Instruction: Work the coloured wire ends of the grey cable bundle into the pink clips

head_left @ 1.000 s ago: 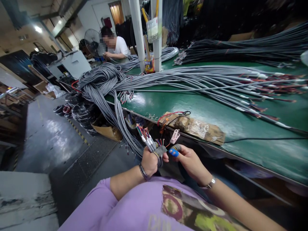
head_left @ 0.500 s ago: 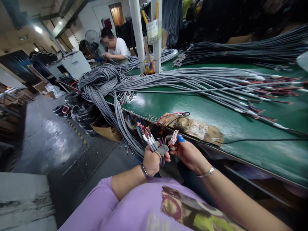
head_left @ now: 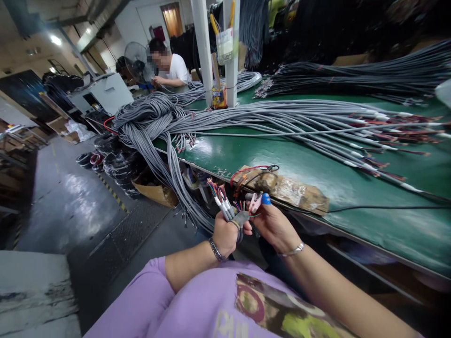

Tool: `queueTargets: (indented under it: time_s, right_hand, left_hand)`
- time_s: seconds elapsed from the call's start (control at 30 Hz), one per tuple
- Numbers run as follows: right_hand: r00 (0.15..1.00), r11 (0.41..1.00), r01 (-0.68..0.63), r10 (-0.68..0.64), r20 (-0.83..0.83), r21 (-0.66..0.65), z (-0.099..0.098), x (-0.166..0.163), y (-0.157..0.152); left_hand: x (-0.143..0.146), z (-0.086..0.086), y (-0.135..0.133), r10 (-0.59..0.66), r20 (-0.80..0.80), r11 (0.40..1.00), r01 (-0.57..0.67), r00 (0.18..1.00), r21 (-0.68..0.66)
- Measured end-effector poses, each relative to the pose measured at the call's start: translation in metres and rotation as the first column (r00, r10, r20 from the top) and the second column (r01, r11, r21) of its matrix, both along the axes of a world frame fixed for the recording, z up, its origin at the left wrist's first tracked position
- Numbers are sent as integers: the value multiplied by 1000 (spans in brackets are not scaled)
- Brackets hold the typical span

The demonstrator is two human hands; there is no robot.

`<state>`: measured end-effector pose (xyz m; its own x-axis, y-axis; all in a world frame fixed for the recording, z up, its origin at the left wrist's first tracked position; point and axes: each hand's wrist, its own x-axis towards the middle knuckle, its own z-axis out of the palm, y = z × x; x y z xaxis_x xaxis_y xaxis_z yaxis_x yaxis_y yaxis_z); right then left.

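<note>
My left hand [head_left: 225,234] is closed round a bunch of grey cables [head_left: 224,207] with white sleeves and bare coloured wires [head_left: 215,188] fanning out at the top. A grey covering, perhaps on the thumb or a cable piece, lies across the bunch; I cannot tell which. Just to the right, my right hand [head_left: 276,227] pinches a small pale pink clip-like tool [head_left: 255,203] beside thin coloured wires [head_left: 240,205]. Blue tape [head_left: 266,199] wraps the tip of the right thumb. The right fingertips are partly hidden behind the tool.
A green-topped bench [head_left: 352,183] carries long grey cables [head_left: 268,115] and a pile of dark cables [head_left: 352,77]. A taped cardboard-wrapped block [head_left: 292,190] lies at its near edge. Across the bench sits another person [head_left: 176,70]. An open carton [head_left: 155,190] stands on the floor.
Both hands have shifted slightly to the right in view. The pink tool has tipped and sits a little lower, closer to the wires.
</note>
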<state>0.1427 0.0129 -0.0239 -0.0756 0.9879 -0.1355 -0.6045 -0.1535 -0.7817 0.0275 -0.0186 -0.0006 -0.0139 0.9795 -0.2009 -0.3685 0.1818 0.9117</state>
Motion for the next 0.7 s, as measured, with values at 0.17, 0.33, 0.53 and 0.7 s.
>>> queueTargets:
  time_s: [0.17,0.33,0.53,0.7]
  right_hand:
    - [992,996,64,-69,-103,-57,-3,-4,0]
    - [993,997,4,-12,-117,-72,-4,-3,-8]
    - [976,976,-173,153,-153,-132,-6,11,-20]
    - [918,919,-394,394,-40,3,8,11,-37]
  left_hand:
    - [-1,-2,-1,-18,-21,1000,18,1000,8]
    - [-4,-3,-4,-29,-23,999,30,999,14]
    - [-12,-5,-13,-43,-41,999,44,998,31]
    - [-15,-11,-15,-98,-44,995,99,994,20]
